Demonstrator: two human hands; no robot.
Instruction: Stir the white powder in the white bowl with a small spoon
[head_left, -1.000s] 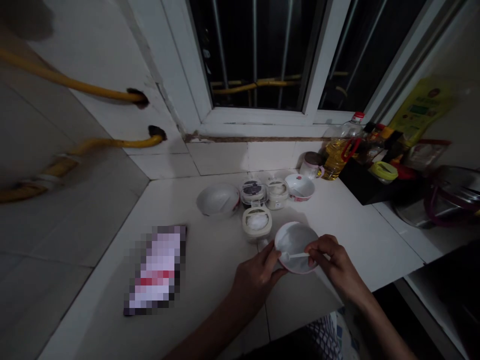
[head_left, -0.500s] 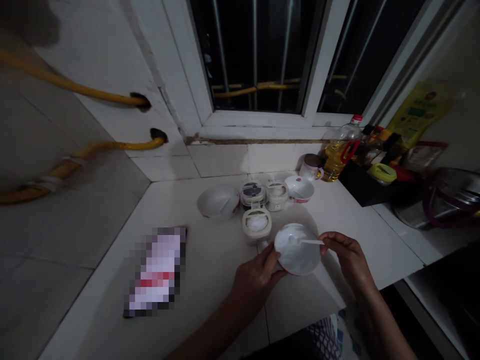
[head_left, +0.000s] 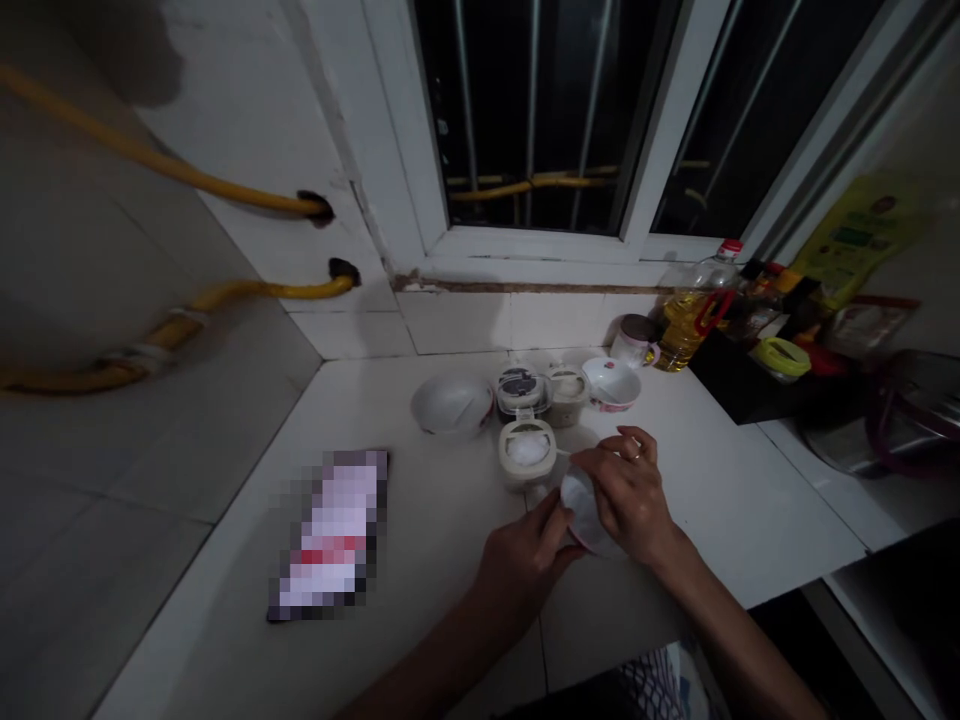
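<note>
My left hand [head_left: 521, 560] grips the rim of a small white bowl [head_left: 579, 498], thumb on the inside and fingers below. Over the bowl's right side is my right hand [head_left: 634, 500], closed on a small white spoon [head_left: 562, 454]; only a short piece of it shows past the fingers, pointing left. My right hand hides much of the bowl. Just behind, an open seasoning jar [head_left: 527, 450] holds a white, grainy substance. Two more seasoning jars, one with dark contents [head_left: 520, 388] and one with pale contents [head_left: 568, 392], stand behind it.
A larger white bowl [head_left: 452, 402] and a patterned bowl [head_left: 612, 384] flank the jars. Farther right are a lidded mug [head_left: 634, 343], an oil bottle [head_left: 686, 325], a black condiment rack [head_left: 731, 375] and a metal pot [head_left: 847, 430]. A blurred-out flat object [head_left: 334, 535] lies left.
My right hand has swung left and up over the bowl, carrying the spoon toward the open jar. The bowl stays in my left hand. The whole view has shifted slightly.
</note>
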